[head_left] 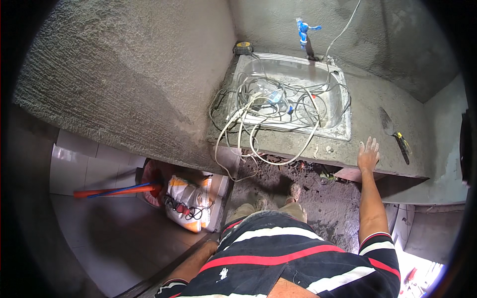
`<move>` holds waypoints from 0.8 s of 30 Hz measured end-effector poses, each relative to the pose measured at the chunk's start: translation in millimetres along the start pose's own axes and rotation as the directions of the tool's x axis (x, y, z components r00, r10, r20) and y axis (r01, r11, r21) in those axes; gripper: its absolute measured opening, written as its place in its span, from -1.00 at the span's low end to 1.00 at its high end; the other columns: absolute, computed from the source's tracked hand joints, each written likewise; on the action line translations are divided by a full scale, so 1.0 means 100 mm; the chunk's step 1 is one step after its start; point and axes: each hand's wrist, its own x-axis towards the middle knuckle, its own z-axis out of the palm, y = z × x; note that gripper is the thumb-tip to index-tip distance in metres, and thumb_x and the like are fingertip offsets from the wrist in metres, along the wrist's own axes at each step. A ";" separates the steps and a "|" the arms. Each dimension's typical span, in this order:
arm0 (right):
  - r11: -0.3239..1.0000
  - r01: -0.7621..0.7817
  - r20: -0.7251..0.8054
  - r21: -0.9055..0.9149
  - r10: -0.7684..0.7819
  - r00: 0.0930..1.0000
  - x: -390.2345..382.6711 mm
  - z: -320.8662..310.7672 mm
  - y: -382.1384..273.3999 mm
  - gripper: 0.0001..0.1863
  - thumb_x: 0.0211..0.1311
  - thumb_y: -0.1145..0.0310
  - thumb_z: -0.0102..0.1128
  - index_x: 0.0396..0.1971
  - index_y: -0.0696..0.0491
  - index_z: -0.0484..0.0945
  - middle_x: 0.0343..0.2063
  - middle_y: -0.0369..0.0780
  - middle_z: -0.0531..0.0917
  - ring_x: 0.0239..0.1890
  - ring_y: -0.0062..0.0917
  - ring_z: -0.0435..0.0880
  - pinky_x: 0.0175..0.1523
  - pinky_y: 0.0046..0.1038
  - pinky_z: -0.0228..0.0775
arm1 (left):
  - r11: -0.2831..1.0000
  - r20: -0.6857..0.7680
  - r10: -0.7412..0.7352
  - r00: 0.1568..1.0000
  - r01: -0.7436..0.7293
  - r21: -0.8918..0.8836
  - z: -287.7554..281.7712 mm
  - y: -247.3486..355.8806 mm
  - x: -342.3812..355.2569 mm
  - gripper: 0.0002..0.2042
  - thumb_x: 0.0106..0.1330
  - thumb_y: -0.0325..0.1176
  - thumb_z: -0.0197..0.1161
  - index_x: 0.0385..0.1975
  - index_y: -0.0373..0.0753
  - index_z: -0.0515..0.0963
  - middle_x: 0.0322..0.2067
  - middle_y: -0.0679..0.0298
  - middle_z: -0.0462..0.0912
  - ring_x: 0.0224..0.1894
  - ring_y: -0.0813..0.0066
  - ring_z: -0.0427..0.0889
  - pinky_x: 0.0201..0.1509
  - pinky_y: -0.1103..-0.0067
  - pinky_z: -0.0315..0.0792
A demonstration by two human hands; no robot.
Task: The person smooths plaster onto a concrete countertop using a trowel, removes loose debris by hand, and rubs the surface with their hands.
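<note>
My right hand [368, 153] lies palm down on the front edge of the rough cement counter [293, 145], fingers spread, holding nothing. To its right on the counter lie a trowel [387, 121] and a dark narrow tool [402, 149], with a yellow-and-black handle [405, 141] beside them. Left of the hand, a dusty steel sink [342, 132] is set into the counter, with tangled white and black cables [247, 111] heaped in it and hanging over its front. My left hand [212, 245] is low beside my striped shirt; its fingers are hidden.
A blue tap [303, 33] sticks out of the wall behind the sink. At the sink's back left corner sits a tape measure [243, 47]. Down on the left are a white-and-orange sack [188, 201] and an orange handle [117, 190]. Dirt and rubble [323, 203] cover the floor underfoot.
</note>
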 end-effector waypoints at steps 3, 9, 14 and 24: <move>1.000 0.000 0.008 0.011 0.000 1.000 -0.01 -0.01 -0.02 -0.31 0.57 -0.09 -0.17 0.56 -0.09 0.15 0.57 -0.15 0.13 0.58 -0.17 0.09 0.55 0.00 -0.02 | 1.000 0.001 -0.001 1.000 0.001 -0.004 0.02 0.00 0.00 -0.50 0.02 -0.07 0.42 -0.06 -0.24 0.73 0.01 -0.13 0.69 0.06 0.01 0.73 0.16 0.25 0.57; 1.000 -0.001 0.013 0.009 0.001 1.000 -0.01 -0.03 -0.02 -0.31 0.57 -0.09 -0.17 0.56 -0.08 0.15 0.57 -0.15 0.13 0.58 -0.17 0.08 0.56 0.00 -0.03 | 1.000 -0.003 0.000 1.000 0.000 -0.011 0.03 0.01 0.00 -0.50 0.03 -0.07 0.42 -0.06 -0.24 0.73 0.01 -0.13 0.69 0.06 0.00 0.73 0.16 0.25 0.57; 1.000 -0.004 0.016 0.022 0.003 1.000 -0.01 -0.03 -0.02 -0.31 0.57 -0.09 -0.17 0.56 -0.07 0.15 0.57 -0.15 0.13 0.58 -0.17 0.08 0.56 -0.01 -0.04 | 1.000 -0.007 0.001 1.000 -0.001 -0.018 0.03 0.03 -0.01 -0.50 0.04 -0.07 0.42 -0.05 -0.24 0.73 0.02 -0.13 0.69 0.07 0.00 0.72 0.17 0.25 0.57; 1.000 -0.003 0.014 0.025 0.003 1.000 -0.02 -0.04 -0.02 -0.30 0.57 -0.09 -0.18 0.56 -0.06 0.16 0.57 -0.15 0.12 0.58 -0.17 0.08 0.57 -0.02 -0.07 | 1.000 -0.018 0.004 1.000 -0.004 -0.022 0.01 0.08 0.00 -0.50 0.05 -0.07 0.41 -0.04 -0.24 0.72 0.03 -0.13 0.68 0.08 0.00 0.72 0.18 0.25 0.56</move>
